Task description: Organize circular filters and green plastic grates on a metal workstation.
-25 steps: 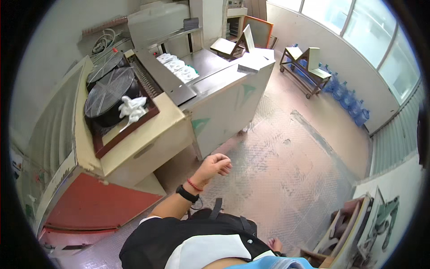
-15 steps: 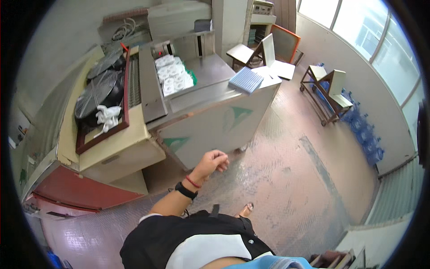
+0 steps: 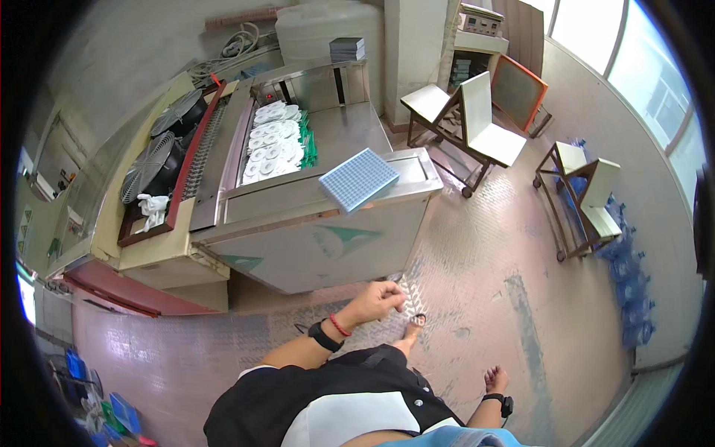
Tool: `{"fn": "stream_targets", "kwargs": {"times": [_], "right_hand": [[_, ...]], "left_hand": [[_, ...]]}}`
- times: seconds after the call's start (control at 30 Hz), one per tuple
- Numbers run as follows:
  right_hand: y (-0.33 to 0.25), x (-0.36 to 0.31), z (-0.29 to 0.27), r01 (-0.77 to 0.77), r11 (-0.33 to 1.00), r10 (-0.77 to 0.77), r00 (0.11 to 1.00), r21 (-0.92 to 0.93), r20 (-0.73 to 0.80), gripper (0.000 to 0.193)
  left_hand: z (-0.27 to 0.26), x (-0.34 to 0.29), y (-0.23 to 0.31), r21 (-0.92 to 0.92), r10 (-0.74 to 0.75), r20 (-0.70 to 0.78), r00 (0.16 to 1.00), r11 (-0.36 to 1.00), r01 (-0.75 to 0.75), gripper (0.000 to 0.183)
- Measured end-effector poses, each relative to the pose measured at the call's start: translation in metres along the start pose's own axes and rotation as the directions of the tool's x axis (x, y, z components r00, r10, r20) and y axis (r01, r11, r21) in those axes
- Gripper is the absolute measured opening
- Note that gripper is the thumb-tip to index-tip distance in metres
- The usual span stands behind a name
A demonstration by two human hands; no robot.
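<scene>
Head view showed the person's left hand (image 3: 380, 301) held out in front of the body, its fingers loosely curled and nothing visible in it; whether it was fully closed could not be told. The right hand (image 3: 496, 380), out of sight an instant earlier, had come into view low on the right, fingers bent, with no thing to be seen in it, though its palm was hidden. Neither hand touched anything. Nearest to the left hand, beyond the front panel, a blue gridded tray (image 3: 359, 180) lay askew at the near edge of a metal table (image 3: 344, 123). White disc-shaped pieces (image 3: 269, 149) sat crowded together on its left side, with green pieces (image 3: 307, 143) along their right edge. Compared with the earlier pictures, the view had swung and drawn closer, so the tray's gridded top and the separate discs showed far more plainly; this suggested an approach on foot rather than any handling yet. Farther left, crumpled white cloth (image 3: 153, 212) lay near the round fans (image 3: 147, 167), while a wheeled rack (image 3: 477, 123) stood beyond the table, well apart from both hands.
</scene>
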State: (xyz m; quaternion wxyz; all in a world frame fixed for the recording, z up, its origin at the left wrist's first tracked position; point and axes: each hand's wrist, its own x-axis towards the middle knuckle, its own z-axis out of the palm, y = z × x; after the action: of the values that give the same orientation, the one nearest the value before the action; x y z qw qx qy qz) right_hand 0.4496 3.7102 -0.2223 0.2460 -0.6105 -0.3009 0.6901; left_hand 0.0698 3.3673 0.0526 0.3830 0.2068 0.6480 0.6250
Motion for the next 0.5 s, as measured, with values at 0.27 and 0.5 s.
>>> {"fn": "stream_targets", "kwargs": {"times": [0.27,0.5], "right_hand": [[-0.055,0.093,-0.027,-0.254,0.966,0.259,0.936,-0.053,0.238,0.021],[-0.176,0.195,0.039,-0.17,0.862,0.23,0.971,-0.478,0.07,0.018]], "left_hand": [[0.087,0.185,0.001,-0.005,-0.008,0.101,0.995,1.0,0.008,0.02],[0.123,0.277,0.055,0.082,0.061,0.13,0.99,0.994,-0.072,0.022]]}}
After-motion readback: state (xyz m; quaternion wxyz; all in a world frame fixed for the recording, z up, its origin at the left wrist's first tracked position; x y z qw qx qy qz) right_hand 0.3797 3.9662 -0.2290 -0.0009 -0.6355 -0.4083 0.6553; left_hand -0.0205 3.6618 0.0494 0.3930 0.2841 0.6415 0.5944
